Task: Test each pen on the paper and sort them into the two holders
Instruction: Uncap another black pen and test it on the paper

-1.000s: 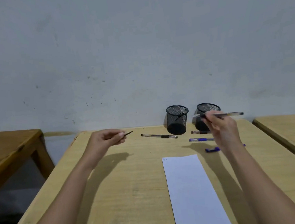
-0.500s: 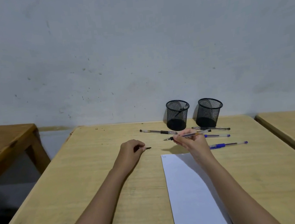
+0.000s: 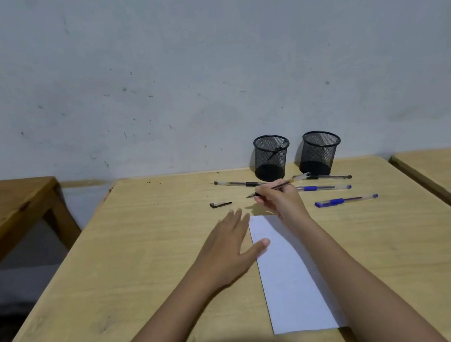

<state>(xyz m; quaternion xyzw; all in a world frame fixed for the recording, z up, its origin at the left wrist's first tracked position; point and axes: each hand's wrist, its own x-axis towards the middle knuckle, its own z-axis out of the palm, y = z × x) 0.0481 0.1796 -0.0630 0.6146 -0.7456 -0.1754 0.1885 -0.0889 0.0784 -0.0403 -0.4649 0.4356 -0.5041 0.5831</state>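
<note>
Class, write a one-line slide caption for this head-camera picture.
Right hand holds an uncapped pen near the far end of the paper; left hand open at its edge, cap on the desk.

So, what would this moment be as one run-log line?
right hand: grips uncapped black pen, tip off paper | left hand: flat, thumb over paper edge | pen cap: on table

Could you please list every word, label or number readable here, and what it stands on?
None is readable.
Any print on the pens is too small to make out.
The paper, the left holder and the right holder show no legible text.
</note>
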